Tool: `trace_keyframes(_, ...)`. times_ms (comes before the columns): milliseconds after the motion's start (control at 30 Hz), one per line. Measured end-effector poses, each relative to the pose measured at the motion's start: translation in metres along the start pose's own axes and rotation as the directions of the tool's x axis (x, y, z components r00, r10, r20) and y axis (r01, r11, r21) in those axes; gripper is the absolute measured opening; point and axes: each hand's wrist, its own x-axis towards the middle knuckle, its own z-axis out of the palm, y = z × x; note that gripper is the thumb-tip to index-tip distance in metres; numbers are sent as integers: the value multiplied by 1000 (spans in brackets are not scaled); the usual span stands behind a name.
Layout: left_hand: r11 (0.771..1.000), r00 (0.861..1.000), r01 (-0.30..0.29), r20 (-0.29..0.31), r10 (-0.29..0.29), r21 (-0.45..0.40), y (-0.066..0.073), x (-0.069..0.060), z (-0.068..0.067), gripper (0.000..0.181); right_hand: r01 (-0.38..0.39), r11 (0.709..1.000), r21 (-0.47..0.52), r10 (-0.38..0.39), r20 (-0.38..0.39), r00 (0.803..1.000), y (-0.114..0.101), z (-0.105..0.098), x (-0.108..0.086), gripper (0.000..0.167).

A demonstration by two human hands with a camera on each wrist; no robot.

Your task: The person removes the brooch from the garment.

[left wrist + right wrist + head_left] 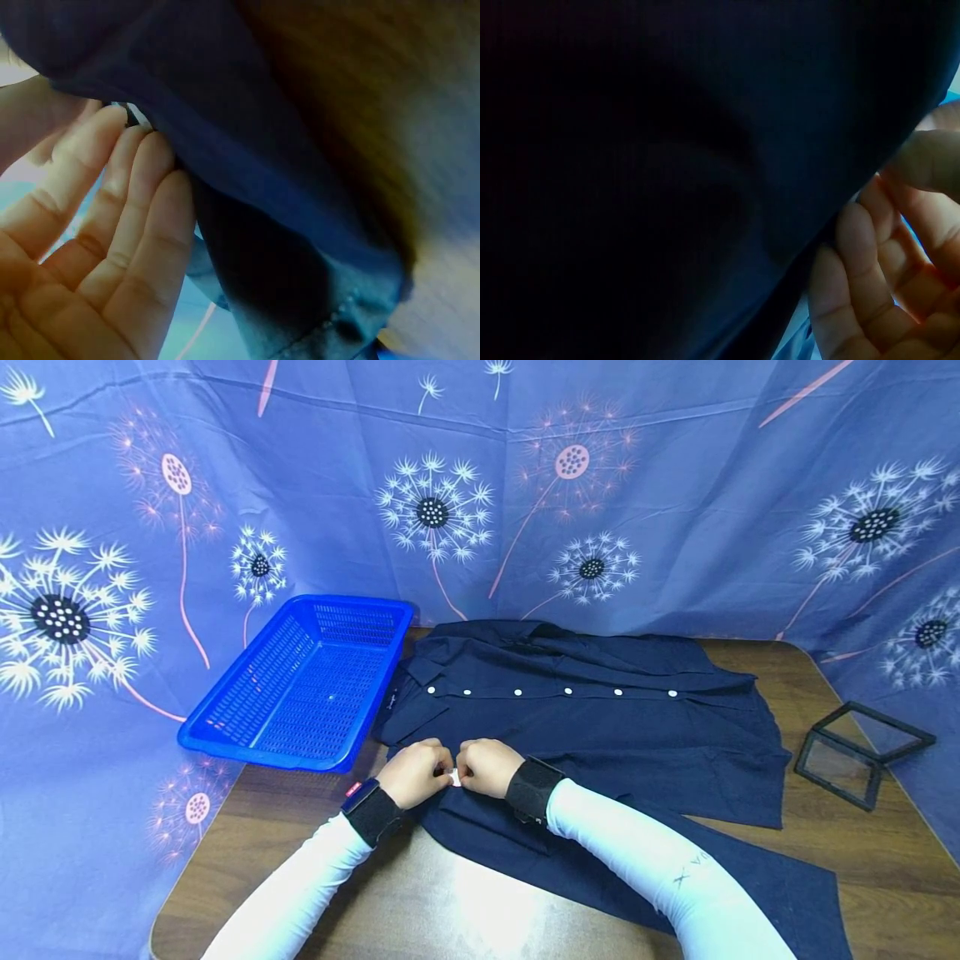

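Note:
A navy button-front shirt point(600, 727) lies spread on the table, with a row of white buttons along its front. Close together at its near left part, my left hand point(414, 774) and right hand point(490, 767) pinch the cloth with curled fingers. A small white piece point(455, 777) shows between the fingertips; its kind is too small to tell. Dark cloth point(217, 112) hangs beside my left fingers point(154, 217) in the left wrist view. In the right wrist view, the shirt fills most of the picture, its edge at my right fingers point(859, 255).
A blue plastic basket point(198, 739) stands at the left of the wooden table point(360, 893). A black hinged frame point(840, 772) with clear panes lies at the right. Behind the table hangs a blue dandelion-print cloth point(322, 460).

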Motion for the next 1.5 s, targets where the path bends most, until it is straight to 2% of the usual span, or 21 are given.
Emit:
trace_keyframes(267,999,999,31,-15,-31,-11,1,-2,0,14,-2,1000,-28,2,4,1000,-2,0,0,10)
trace_keyframes(533,999,999,47,-24,-47,14,-1,-2,2,19,3,999,-38,-3,5,1000,-2,1,1,9)
trace_keyframes(900,999,999,41,-19,-41,15,-4,-2,2,30,12,1000,-13,-12,-1,1000,-1,-1,1,10)
trace_keyframes(1033,999,999,43,-4,-43,11,-4,-2,0,30,13,1000,7,-13,8,1000,0,-1,2,10)
trace_keyframes(1267,999,1000,10,-8,-10,52,-5,-1,3,29,16,1000,26,-16,12,1000,3,-2,1,10)
trace_keyframes(1500,998,1000,13,-3,-13,65,-6,0,4,29,15,999,35,-15,15,1000,4,-3,0,7)
